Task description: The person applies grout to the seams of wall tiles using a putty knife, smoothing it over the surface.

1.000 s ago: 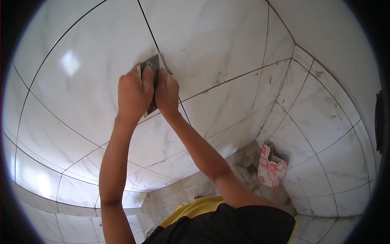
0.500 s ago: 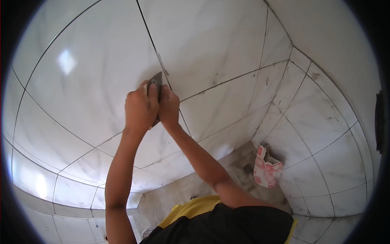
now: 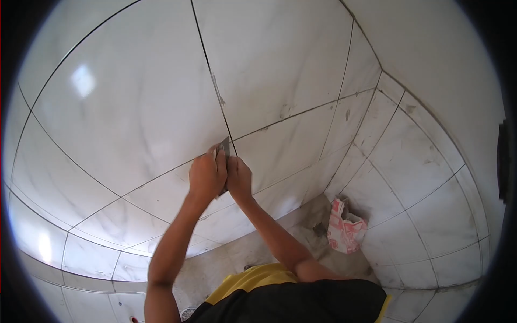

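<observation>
A thin grey metal scraper (image 3: 224, 145) points up the white marbled tile wall (image 3: 151, 107), with its tip at a dark vertical joint (image 3: 207, 51). My left hand (image 3: 208, 177) is closed around the scraper from the left side. Pressed against it from the right, my right hand (image 3: 240, 176) has its fingers curled on the tool too. Most of the scraper's body is hidden between the two hands. Beside the joint, just above the hands, a grey smear (image 3: 219, 94) marks the tile.
On the floor (image 3: 215, 264) in the corner stands a torn red and white bag (image 3: 346, 229), its top gaping. A second tiled wall (image 3: 420, 215) meets the first on the right. A dark object (image 3: 504, 161) shows at the far right edge.
Both hands and the scraper have slid down along the vertical joint, from beside the grey smear to near the crossing with the horizontal joint. The view has shifted slightly.
</observation>
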`<state>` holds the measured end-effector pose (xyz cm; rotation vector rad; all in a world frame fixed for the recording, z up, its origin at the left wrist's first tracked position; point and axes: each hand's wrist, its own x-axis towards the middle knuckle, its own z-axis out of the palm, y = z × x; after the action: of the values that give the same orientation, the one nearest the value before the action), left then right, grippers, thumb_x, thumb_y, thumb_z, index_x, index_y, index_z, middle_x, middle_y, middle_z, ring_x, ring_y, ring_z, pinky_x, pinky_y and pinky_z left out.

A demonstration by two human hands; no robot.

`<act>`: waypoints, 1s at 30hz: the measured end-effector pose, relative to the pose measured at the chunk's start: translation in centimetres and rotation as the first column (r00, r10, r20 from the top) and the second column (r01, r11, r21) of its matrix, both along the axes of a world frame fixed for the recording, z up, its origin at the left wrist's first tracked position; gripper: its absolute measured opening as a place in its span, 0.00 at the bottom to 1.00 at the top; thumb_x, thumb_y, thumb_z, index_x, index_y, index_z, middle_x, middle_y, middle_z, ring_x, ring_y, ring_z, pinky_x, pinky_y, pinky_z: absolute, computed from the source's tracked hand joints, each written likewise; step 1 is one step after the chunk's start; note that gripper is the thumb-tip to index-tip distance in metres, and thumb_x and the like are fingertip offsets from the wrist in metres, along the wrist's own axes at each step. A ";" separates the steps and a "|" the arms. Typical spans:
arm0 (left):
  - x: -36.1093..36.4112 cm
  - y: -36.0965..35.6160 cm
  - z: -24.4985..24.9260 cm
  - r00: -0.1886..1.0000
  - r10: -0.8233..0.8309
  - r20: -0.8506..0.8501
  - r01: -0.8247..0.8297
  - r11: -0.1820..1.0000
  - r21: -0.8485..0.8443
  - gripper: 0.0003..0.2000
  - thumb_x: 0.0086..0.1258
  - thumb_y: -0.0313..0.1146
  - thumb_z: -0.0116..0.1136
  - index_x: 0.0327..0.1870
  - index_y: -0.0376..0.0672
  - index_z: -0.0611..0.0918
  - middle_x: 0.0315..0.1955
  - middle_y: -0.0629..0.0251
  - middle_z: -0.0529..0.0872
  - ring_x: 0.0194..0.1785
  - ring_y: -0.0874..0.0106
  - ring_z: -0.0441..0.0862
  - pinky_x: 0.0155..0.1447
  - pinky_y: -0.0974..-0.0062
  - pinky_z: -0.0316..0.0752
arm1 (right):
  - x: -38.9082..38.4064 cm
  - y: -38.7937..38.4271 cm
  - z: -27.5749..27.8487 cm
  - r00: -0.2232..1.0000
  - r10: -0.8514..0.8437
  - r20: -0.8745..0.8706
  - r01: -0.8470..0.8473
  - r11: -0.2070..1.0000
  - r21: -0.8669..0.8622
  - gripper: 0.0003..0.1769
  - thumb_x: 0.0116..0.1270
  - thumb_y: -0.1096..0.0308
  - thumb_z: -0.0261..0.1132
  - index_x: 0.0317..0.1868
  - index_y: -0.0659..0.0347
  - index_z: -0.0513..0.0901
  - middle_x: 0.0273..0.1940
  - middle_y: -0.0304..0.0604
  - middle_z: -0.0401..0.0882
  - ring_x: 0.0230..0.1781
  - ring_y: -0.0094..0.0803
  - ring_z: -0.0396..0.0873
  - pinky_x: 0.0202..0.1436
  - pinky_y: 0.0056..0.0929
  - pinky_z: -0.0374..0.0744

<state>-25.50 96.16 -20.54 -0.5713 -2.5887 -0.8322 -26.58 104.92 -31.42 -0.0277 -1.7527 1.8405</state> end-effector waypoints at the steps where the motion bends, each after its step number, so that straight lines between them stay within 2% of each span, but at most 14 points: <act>1: 0.9 -0.2 -0.4 1.000 -0.018 0.011 0.016 0.994 0.105 0.22 0.79 0.43 0.47 0.60 0.34 0.80 0.28 0.45 0.87 0.35 0.44 0.85 0.44 0.53 0.80 | 1.9 1.2 0.1 1.000 0.011 -0.010 -0.011 1.000 0.017 0.22 0.78 0.52 0.57 0.52 0.65 0.80 0.44 0.52 0.83 0.47 0.44 0.83 0.51 0.38 0.78; 3: 1.8 0.6 -0.3 0.999 -0.045 0.005 0.042 0.969 0.245 0.24 0.80 0.45 0.46 0.65 0.34 0.77 0.25 0.47 0.86 0.33 0.46 0.86 0.43 0.54 0.80 | 3.8 3.9 0.7 0.980 0.045 -0.193 0.001 0.972 0.233 0.21 0.78 0.55 0.58 0.58 0.65 0.78 0.46 0.53 0.83 0.49 0.46 0.83 0.54 0.38 0.78; 4: 2.6 1.0 -0.1 0.983 -0.139 0.123 0.098 0.950 0.296 0.27 0.81 0.48 0.44 0.69 0.34 0.74 0.33 0.44 0.87 0.41 0.48 0.86 0.49 0.57 0.80 | 4.8 5.1 1.1 0.934 0.115 -0.338 0.035 0.912 0.409 0.23 0.77 0.58 0.60 0.64 0.65 0.75 0.48 0.54 0.83 0.51 0.47 0.83 0.57 0.39 0.79; 6: 3.5 2.3 -1.0 0.944 -0.246 0.222 0.147 0.911 0.385 0.30 0.83 0.51 0.42 0.72 0.34 0.71 0.41 0.41 0.88 0.49 0.50 0.87 0.55 0.59 0.79 | 6.3 7.3 3.3 0.934 0.232 -0.271 -0.099 0.898 0.428 0.26 0.77 0.56 0.61 0.65 0.66 0.74 0.49 0.54 0.83 0.53 0.45 0.82 0.60 0.38 0.77; 8: 3.5 3.9 -2.3 0.820 -0.569 0.071 0.368 0.616 0.697 0.33 0.84 0.56 0.38 0.73 0.33 0.69 0.70 0.43 0.72 0.72 0.58 0.71 0.66 0.65 0.74 | 7.5 9.3 6.2 0.916 0.344 -0.204 -0.231 0.871 0.433 0.28 0.76 0.55 0.62 0.66 0.67 0.73 0.50 0.54 0.83 0.55 0.43 0.81 0.62 0.37 0.75; 9: 3.3 4.3 -1.9 0.823 -0.567 0.040 0.448 0.690 0.568 0.33 0.84 0.55 0.38 0.78 0.38 0.64 0.78 0.51 0.59 0.75 0.56 0.67 0.69 0.63 0.72 | 7.9 10.5 8.1 0.950 0.309 -0.041 -0.263 0.865 0.427 0.28 0.76 0.54 0.63 0.64 0.69 0.74 0.49 0.53 0.83 0.52 0.40 0.82 0.60 0.35 0.76; 11: 4.3 4.9 -0.6 0.838 -0.545 -0.019 0.450 0.672 0.589 0.31 0.84 0.54 0.39 0.77 0.38 0.65 0.78 0.51 0.61 0.74 0.57 0.68 0.69 0.63 0.72 | 6.9 11.9 9.6 0.981 0.136 0.141 -0.172 0.941 0.291 0.26 0.76 0.53 0.63 0.54 0.73 0.80 0.41 0.47 0.85 0.42 0.28 0.81 0.48 0.31 0.79; 14: 5.1 4.5 2.1 0.815 -0.560 -0.151 0.467 0.480 0.743 0.24 0.84 0.43 0.47 0.73 0.38 0.71 0.73 0.45 0.68 0.70 0.57 0.74 0.69 0.64 0.71 | 3.2 13.4 12.3 0.993 -0.071 -0.091 0.090 0.969 0.230 0.23 0.73 0.55 0.66 0.40 0.73 0.84 0.28 0.40 0.83 0.31 0.23 0.77 0.37 0.29 0.78; 18: 4.6 -0.1 5.8 0.919 -0.283 -0.276 0.389 0.521 0.760 0.19 0.82 0.37 0.51 0.67 0.38 0.76 0.63 0.59 0.80 0.59 0.68 0.80 0.57 0.73 0.75 | -1.8 13.0 17.2 0.993 -0.062 -0.096 0.085 0.961 0.261 0.20 0.69 0.59 0.70 0.34 0.73 0.84 0.25 0.39 0.81 0.28 0.21 0.75 0.33 0.30 0.77; 20: 4.2 -3.0 7.5 0.931 -0.140 -0.337 0.356 0.552 0.754 0.18 0.82 0.37 0.51 0.66 0.37 0.77 0.62 0.60 0.81 0.58 0.68 0.81 0.58 0.72 0.76 | -4.1 10.2 16.7 0.930 -0.106 -0.352 0.209 0.941 0.267 0.16 0.67 0.63 0.73 0.32 0.71 0.83 0.24 0.31 0.79 0.27 0.16 0.71 0.30 0.26 0.74; 24: 5.3 -11.1 9.5 0.910 0.133 -0.392 0.205 0.677 0.706 0.20 0.81 0.41 0.49 0.66 0.39 0.79 0.60 0.55 0.84 0.59 0.65 0.83 0.63 0.67 0.78 | -2.9 9.7 17.7 0.947 -0.081 -0.312 0.177 0.939 0.295 0.15 0.66 0.66 0.73 0.30 0.71 0.83 0.23 0.30 0.78 0.26 0.17 0.71 0.29 0.25 0.74; 26: 5.7 -14.8 10.0 0.851 0.340 -0.401 0.030 0.730 0.683 0.22 0.81 0.44 0.49 0.66 0.40 0.79 0.59 0.55 0.85 0.60 0.63 0.84 0.64 0.65 0.78 | -3.8 9.9 17.5 0.928 -0.023 -0.371 0.082 0.986 0.144 0.13 0.66 0.68 0.73 0.31 0.71 0.84 0.24 0.30 0.78 0.25 0.16 0.71 0.28 0.24 0.74; 27: 5.9 -16.0 10.4 0.815 0.387 -0.432 -0.009 0.753 0.657 0.22 0.80 0.46 0.49 0.65 0.41 0.80 0.59 0.55 0.85 0.61 0.63 0.84 0.65 0.64 0.78 | -4.6 8.7 16.5 0.823 0.010 -0.568 0.149 0.961 0.232 0.11 0.66 0.69 0.73 0.33 0.71 0.85 0.24 0.29 0.79 0.24 0.15 0.71 0.26 0.23 0.72; 30: 5.6 -19.6 12.0 0.731 0.420 -0.537 -0.057 0.823 0.566 0.21 0.81 0.47 0.48 0.65 0.45 0.81 0.61 0.57 0.84 0.63 0.62 0.83 0.68 0.61 0.76 | -3.3 10.3 18.1 0.930 0.058 -0.362 0.062 0.948 0.313 0.11 0.66 0.69 0.73 0.35 0.71 0.85 0.25 0.30 0.81 0.25 0.15 0.73 0.29 0.23 0.74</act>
<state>-19.88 76.52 -8.57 -0.2586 -1.6549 -0.9712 -29.88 115.23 -13.36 0.4183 -1.7485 1.4227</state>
